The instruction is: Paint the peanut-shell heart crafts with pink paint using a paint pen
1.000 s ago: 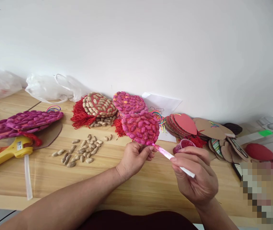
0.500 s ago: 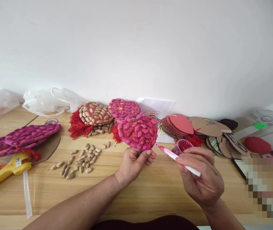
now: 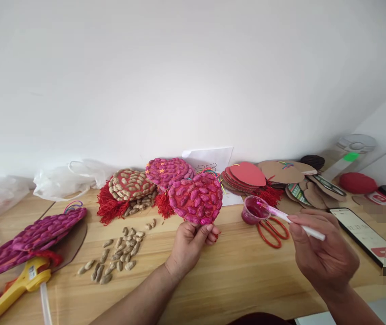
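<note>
My left hand (image 3: 193, 246) pinches the lower edge of a heart-shaped card covered in pink-painted peanuts (image 3: 196, 198) and holds it upright above the wooden table (image 3: 233, 275). In my right hand (image 3: 321, 257) is a white paintbrush (image 3: 294, 223), gripped like a pen. Its pink tip reaches into a small cup of magenta paint (image 3: 253, 210) standing on the table to the right of the heart.
Red scissors (image 3: 274, 230) lie beside the cup, a phone (image 3: 360, 232) further right. Loose peanuts (image 3: 118, 257), a yellow glue gun (image 3: 13, 289), purple peanut hearts (image 3: 37, 234), more peanut hearts with red tassels (image 3: 135, 187), stacked cardboard cutouts (image 3: 281, 178) and plastic bags (image 3: 67, 180) line the wall.
My right hand drew the brush off the heart's edge and swung right, putting its tip into the paint cup. The view tilted up and the scissors and phone came into sight.
</note>
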`<state>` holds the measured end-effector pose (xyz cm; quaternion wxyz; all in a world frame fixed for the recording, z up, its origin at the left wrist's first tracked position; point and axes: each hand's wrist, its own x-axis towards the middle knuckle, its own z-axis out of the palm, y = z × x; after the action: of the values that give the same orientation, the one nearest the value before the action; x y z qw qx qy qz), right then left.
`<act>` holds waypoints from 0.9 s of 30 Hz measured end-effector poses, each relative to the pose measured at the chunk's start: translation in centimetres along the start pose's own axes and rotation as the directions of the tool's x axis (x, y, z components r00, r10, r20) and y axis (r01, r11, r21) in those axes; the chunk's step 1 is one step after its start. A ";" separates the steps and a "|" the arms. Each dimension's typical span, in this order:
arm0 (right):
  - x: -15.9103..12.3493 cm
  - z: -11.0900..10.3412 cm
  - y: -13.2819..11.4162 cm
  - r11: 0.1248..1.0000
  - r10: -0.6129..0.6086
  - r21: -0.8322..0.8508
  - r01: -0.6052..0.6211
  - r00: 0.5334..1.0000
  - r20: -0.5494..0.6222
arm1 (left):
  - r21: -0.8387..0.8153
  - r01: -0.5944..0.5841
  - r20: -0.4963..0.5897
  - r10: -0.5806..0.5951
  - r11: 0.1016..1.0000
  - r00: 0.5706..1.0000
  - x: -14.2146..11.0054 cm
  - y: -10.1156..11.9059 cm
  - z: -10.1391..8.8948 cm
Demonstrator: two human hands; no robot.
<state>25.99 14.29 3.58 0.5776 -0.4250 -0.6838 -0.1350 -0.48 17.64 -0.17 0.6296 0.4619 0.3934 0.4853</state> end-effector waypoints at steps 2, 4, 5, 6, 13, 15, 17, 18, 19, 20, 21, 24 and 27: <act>-0.7 0.0 0.4 1.000 0.027 0.005 -0.027 1.000 -0.004 | 0.010 0.003 -0.002 -0.003 1.000 1.000 0.1 -0.2 0.0; -1.4 0.2 0.6 0.998 0.057 0.019 -0.057 0.998 -0.012 | 0.025 0.011 0.007 -0.011 1.000 1.000 0.1 -0.6 -0.1; -1.6 0.4 0.7 0.997 0.071 0.026 -0.070 0.997 -0.014 | 0.030 0.013 0.012 -0.014 0.999 1.000 0.2 -0.8 -0.2; -1.9 0.5 0.8 0.996 0.081 0.031 -0.080 0.997 -0.017 | 0.033 0.015 0.017 -0.015 0.999 1.000 0.3 -1.0 -0.3; -3.4 1.0 1.6 0.998 0.069 -0.009 -0.069 0.997 -0.025 | 0.040 0.018 0.025 -0.019 0.999 0.999 0.6 -1.7 -0.4; -3.5 1.0 1.8 0.998 0.055 -0.030 -0.056 0.998 -0.032 | 0.034 0.020 0.028 -0.021 0.999 0.999 0.6 -1.6 -0.3; -3.6 1.1 2.0 0.998 0.045 -0.044 -0.047 0.998 -0.035 | 0.022 0.019 0.026 -0.019 1.000 0.999 0.6 -1.5 -0.2; -3.6 1.2 2.1 0.998 0.041 -0.050 -0.043 0.999 -0.033 | 0.019 0.019 0.026 -0.019 1.000 0.999 0.6 -1.5 -0.1; -3.6 1.2 2.2 0.998 0.036 -0.054 -0.038 0.999 -0.029 | 0.018 0.019 0.028 -0.020 1.000 0.999 0.7 -1.4 -0.1; -3.6 1.3 2.2 0.998 0.034 -0.057 -0.035 0.999 -0.022 | 0.019 0.018 0.031 -0.018 1.000 0.999 0.7 -1.4 -0.1; -3.6 1.3 2.2 0.998 0.034 -0.058 -0.035 0.999 -0.015 | 0.021 0.016 0.036 -0.017 1.000 0.999 0.7 -1.4 -0.1; -3.7 1.2 2.2 0.997 0.045 -0.058 -0.046 0.999 -0.009 | 0.033 0.013 0.051 -0.015 0.999 0.999 0.9 -1.5 -0.2; -3.8 1.2 2.3 0.997 0.047 -0.060 -0.048 0.999 -0.010 | 0.033 0.016 0.062 -0.018 0.999 0.998 1.1 -1.7 -0.4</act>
<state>26.76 14.88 -0.93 0.5704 -0.4578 -0.6666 -0.1436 -0.22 18.61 -2.00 0.6382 0.4834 0.3853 0.4589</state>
